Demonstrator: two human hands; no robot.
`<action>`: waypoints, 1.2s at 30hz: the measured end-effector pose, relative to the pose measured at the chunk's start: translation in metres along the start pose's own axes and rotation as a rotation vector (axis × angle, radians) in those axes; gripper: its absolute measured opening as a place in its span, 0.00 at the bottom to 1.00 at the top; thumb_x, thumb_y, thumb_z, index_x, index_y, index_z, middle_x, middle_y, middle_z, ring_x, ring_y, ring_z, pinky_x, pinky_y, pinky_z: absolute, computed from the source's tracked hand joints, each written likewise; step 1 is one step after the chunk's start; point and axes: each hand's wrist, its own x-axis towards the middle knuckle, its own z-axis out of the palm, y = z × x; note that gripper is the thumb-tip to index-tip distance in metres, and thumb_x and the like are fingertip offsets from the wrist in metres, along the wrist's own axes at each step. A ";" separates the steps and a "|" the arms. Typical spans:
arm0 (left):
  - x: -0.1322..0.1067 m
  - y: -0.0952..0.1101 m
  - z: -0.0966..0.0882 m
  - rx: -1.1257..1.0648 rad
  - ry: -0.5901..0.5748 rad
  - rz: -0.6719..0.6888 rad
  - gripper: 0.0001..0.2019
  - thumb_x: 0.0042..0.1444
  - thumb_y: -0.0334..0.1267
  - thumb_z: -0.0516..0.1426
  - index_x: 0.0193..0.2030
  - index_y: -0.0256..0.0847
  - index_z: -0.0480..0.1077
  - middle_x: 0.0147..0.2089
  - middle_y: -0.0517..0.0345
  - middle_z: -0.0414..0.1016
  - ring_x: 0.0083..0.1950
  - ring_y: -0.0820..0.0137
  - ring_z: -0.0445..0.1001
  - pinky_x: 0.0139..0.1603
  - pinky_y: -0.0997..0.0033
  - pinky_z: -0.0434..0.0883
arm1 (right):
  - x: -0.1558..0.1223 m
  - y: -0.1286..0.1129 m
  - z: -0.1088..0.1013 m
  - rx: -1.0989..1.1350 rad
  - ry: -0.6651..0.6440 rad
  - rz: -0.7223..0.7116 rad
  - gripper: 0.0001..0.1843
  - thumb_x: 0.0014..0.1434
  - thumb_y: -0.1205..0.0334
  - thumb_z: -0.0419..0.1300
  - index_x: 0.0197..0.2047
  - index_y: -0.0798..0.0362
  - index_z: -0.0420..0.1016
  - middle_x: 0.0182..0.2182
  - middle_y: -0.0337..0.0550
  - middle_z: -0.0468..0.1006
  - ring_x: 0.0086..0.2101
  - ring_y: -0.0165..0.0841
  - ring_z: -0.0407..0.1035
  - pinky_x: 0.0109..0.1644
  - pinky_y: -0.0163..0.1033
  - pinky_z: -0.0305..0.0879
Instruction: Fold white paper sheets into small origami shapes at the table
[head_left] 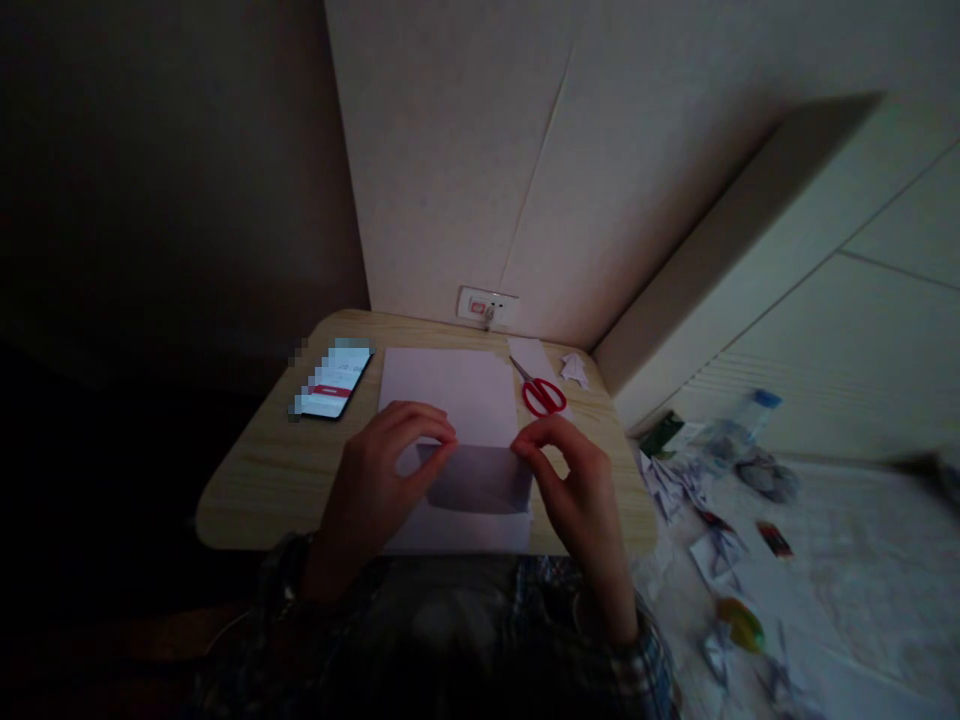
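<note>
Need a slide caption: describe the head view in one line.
Left hand and right hand pinch a fold in white paper on a wooden table, phone and red scissors nearby.

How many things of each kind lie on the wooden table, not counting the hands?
Large white paper sheet: 1
Paper strip: 1
Small folded paper piece: 1
Red scissors: 1
Phone: 1
Total: 5
</note>
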 end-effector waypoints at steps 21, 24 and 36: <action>-0.003 -0.001 0.007 -0.694 -0.200 -0.632 0.18 0.38 0.31 0.61 0.41 0.41 0.70 0.29 0.59 0.78 0.25 0.67 0.76 0.26 0.69 0.75 | -0.002 0.013 0.012 0.415 0.421 0.326 0.09 0.57 0.54 0.58 0.32 0.51 0.67 0.15 0.29 0.61 0.17 0.25 0.55 0.21 0.30 0.53; -0.008 -0.003 0.009 -0.764 -0.250 -0.656 0.28 0.36 0.31 0.63 0.48 0.42 0.66 0.35 0.55 0.79 0.32 0.65 0.78 0.32 0.66 0.77 | -0.002 0.013 0.013 0.348 0.491 0.314 0.10 0.58 0.53 0.57 0.33 0.51 0.66 0.15 0.28 0.58 0.17 0.24 0.52 0.21 0.30 0.48; 0.001 0.008 0.013 -0.785 -0.150 -0.642 0.12 0.46 0.36 0.60 0.39 0.39 0.70 0.33 0.55 0.79 0.30 0.68 0.76 0.26 0.72 0.74 | -0.004 0.008 0.024 0.486 0.527 0.253 0.08 0.58 0.56 0.58 0.32 0.49 0.63 0.17 0.29 0.64 0.19 0.27 0.59 0.25 0.31 0.56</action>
